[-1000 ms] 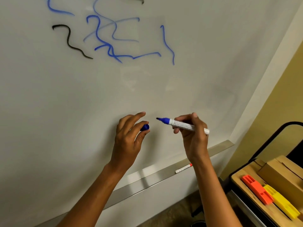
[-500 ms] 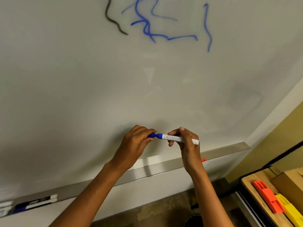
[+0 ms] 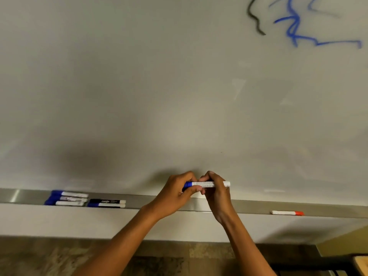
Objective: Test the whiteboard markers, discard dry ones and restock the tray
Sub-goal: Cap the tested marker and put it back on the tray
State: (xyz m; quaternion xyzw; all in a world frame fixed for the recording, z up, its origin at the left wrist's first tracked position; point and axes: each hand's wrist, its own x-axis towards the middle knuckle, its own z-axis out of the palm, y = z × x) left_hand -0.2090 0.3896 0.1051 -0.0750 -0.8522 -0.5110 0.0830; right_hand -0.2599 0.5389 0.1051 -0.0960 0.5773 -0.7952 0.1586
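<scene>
Left hand (image 3: 176, 193): fingers curled round the blue cap (image 3: 187, 184), grip closed on it at the marker's left end. Right hand (image 3: 216, 191): fingers and thumb wrapped round the white barrel of the blue marker (image 3: 207, 184), grip closed on it. The two hands touch at the knuckles. Marker lies level, cap end pointing left, white tail sticking out past the right hand. Cannot tell if the cap is fully seated; the fingers hide the joint.

Both hands sit just in front of the whiteboard (image 3: 159, 96), right above the metal tray (image 3: 139, 199) along its lower edge.

Left of the left hand, in the tray: a black marker (image 3: 107, 201) with a blue-capped marker (image 3: 106, 205) touching it below. Further left, a cluster of three blue-capped markers (image 3: 66, 199) lying side by side, caps to the left.

Right of the right hand, well apart, in the tray: one red-capped marker (image 3: 287, 212), cap to the right.

Up and right of the hands, near the top edge of the board: a black squiggle (image 3: 255, 20) and blue scribbles (image 3: 294, 26), blurred.

Below the hands: both bare forearms, then mottled floor (image 3: 59, 259).
</scene>
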